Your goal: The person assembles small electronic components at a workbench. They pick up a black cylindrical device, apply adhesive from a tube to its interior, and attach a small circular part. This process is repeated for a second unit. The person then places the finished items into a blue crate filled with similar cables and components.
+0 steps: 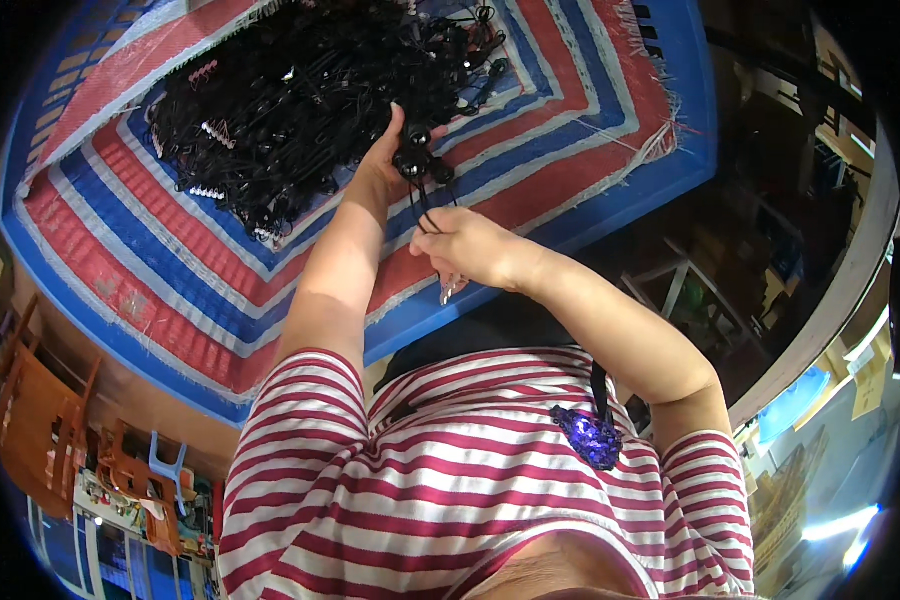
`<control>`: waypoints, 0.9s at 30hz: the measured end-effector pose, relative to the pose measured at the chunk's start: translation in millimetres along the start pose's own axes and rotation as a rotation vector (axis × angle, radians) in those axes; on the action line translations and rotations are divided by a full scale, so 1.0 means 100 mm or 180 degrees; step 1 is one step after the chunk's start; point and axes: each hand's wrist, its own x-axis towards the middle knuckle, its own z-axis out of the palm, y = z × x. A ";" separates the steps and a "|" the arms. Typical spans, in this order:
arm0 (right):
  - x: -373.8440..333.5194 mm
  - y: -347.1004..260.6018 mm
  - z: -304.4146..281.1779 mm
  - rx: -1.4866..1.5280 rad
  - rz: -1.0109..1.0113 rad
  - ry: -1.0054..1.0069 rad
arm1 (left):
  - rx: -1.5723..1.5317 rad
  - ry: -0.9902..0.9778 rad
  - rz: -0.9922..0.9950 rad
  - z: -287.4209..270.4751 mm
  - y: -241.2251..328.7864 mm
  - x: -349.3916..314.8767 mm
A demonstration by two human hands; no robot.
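Observation:
My left hand reaches to the near edge of a dark pile, thumb raised, fingers curled around a small bunch of black beaded hair ties with shiny round beads. Closer to my body, my right hand is closed on the black cord loops that hang from this bunch. Under the right hand's fingers a small silvery pointed thing shows; its kind I cannot make out. The pile of black hair ties lies tangled beyond both hands, with a few short rows of white and pink beads in it.
Red, white and blue striped woven cloth with frayed edges lines a large blue plastic crate. A dark metal frame stands right of the crate. Wooden chairs are at the lower left. A purple sequined ornament hangs on my striped shirt.

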 end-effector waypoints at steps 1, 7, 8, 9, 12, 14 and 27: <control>0.01 -0.02 0.02 -0.0133 -0.0007 0.0007 | -0.0155 0.0006 0.0009 0.04 0.01 0.07; -0.12 -0.13 0.20 -0.1520 -0.0373 0.0444 | -0.0234 -0.0625 0.0475 0.16 0.19 0.08; -0.15 -0.09 0.24 -0.1576 -0.0534 0.0371 | -0.0264 -0.0831 0.0437 0.21 0.22 0.02; -0.15 -0.01 0.29 -0.1638 -0.0697 0.0297 | -0.0338 -0.0356 0.0316 0.24 0.21 -0.09; -0.31 0.04 0.47 -0.1574 -0.0628 -0.0264 | 0.0512 -0.0840 0.0088 0.20 0.28 -0.50; -0.53 -0.01 0.57 -0.1514 -0.0632 -0.0511 | 0.1294 -0.0009 0.0595 0.43 0.27 -0.98; -2.04 0.37 0.32 -0.1894 -0.2374 0.1192 | 0.3346 -0.0891 0.1963 2.27 0.13 -3.15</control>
